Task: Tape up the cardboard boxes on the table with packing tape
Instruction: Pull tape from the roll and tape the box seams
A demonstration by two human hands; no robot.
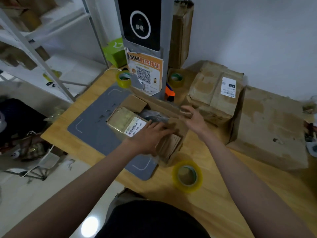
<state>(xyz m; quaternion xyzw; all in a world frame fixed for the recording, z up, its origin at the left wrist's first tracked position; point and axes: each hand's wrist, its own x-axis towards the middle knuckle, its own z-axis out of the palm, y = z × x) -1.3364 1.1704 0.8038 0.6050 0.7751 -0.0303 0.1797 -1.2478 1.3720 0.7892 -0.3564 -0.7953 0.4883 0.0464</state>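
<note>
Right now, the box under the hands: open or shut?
Open. The box shows dark contents between its raised flaps; the left hand presses one flap down, and the right hand hovers by another.

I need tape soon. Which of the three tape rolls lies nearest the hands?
The roll at the table's near edge, right of the grey mat; the other two sit far back beside the post.
</note>
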